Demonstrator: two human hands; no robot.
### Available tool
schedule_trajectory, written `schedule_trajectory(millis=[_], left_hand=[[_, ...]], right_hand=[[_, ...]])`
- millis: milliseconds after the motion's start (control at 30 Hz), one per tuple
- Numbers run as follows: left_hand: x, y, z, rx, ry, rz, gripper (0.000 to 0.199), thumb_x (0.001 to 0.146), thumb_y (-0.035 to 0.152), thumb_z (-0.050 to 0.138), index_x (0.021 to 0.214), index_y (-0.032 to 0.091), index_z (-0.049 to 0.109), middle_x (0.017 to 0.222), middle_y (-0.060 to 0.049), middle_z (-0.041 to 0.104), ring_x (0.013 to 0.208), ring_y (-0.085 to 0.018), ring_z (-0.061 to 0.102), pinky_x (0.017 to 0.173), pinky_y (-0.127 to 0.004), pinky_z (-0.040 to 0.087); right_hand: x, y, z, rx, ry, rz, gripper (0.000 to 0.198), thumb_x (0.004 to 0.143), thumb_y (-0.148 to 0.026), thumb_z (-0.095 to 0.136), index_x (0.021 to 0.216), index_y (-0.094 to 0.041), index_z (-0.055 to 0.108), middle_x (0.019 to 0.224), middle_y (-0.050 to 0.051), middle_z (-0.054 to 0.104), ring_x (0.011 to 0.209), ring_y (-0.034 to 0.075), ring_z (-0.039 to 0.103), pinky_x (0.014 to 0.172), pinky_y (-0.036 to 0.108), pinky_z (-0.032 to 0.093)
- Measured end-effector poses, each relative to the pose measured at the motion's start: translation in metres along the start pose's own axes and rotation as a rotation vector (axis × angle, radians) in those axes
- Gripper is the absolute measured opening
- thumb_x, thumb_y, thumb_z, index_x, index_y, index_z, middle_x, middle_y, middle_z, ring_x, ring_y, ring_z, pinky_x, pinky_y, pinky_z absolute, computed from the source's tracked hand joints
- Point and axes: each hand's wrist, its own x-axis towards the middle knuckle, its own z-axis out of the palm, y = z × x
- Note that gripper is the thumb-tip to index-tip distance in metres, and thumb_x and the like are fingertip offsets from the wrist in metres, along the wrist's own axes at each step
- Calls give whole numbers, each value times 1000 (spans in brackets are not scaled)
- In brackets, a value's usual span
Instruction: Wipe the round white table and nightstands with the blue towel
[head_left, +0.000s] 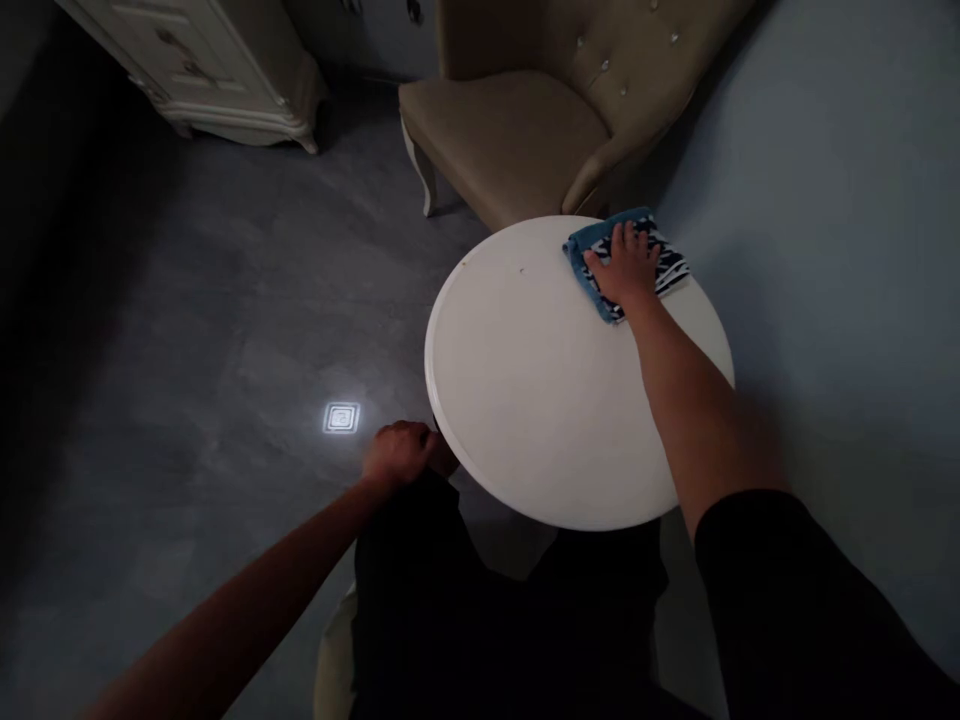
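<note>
My right hand (pixel 628 268) lies spread on a folded cloth (pixel 589 262), pressing it against the tabletop near the far right rim. The cloth is blue with a dark and white zigzag pattern. Beneath it is a round white table (pixel 540 400) with a raised edge. My left hand (pixel 399 452) rests over my knee, just beside the table's left edge, its fingers curled and partly hidden. No object shows in it.
Two small specks, one a crumb (pixel 522 270), lie on the far part of the tabletop. Beyond it stands a tan tufted armchair (pixel 517 130). A pale cabinet (pixel 217 70) is at the back left. A bluish-grey wall (pixel 840 250) rises close on the right. A lit square (pixel 341 418) shows on the grey floor.
</note>
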Motion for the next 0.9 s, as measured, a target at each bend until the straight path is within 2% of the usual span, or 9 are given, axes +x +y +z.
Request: schedule_trajectory(millis=[100,233,400,533,633,733,800,900], left_hand=[[-2,2,2,19,27,10,58,113,48,38,112,19,88,122,-18,86,120,-36,78,107,-46,58],[-8,9,3,60,37,-9,61,114,49,35,116,17,87,124,-20,85,120,-36,79,106,-45,59],[-20,17,2,81,46,-18,61,114,49,35,122,16,86,129,-20,84,122,-35,79,105,-43,59],[-29,20,2,76,54,-27,61,114,48,35,123,15,86,130,-21,84,123,-35,79,106,-43,59],[-34,23,3,76,63,-16,61,114,46,35,123,14,86,130,-21,84,124,-36,79,107,-45,58],[-34,24,3,78,56,-16,62,114,47,34,122,15,86,130,-22,84,124,-36,79,107,-45,58],[-33,24,2,85,48,-16,62,114,48,34,122,15,86,130,-21,84,124,-35,79,106,-44,59],[-31,23,1,80,47,-5,62,114,47,35,119,14,87,128,-21,85,121,-35,80,105,-44,59]], right_hand=[[-61,-14,-4,5,1,-58,98,113,-74,23,185,-8,22,191,26,20,176,49,19,136,82,19],[-178,-35,-8,22,39,-139,92,113,-69,33,182,-9,33,190,24,27,175,47,22,139,75,20],[-320,-53,-9,81,129,-205,79,113,-65,44,171,-13,54,176,23,51,165,45,39,136,68,29],[-399,-59,-10,73,158,-236,71,110,-66,53,158,-15,65,162,23,62,151,43,51,126,62,41],[-430,-63,-10,84,153,-230,63,108,-66,57,146,-19,73,151,21,67,141,43,57,117,61,47],[-435,-71,-9,120,163,-149,57,110,-66,53,134,-20,78,148,21,67,141,43,57,117,65,46],[-426,-79,-7,96,158,-109,65,112,-65,48,149,-17,71,165,25,57,157,50,44,124,77,38],[-394,-89,-8,22,69,-123,83,113,-68,41,176,-14,45,188,27,28,172,58,19,127,92,22]])
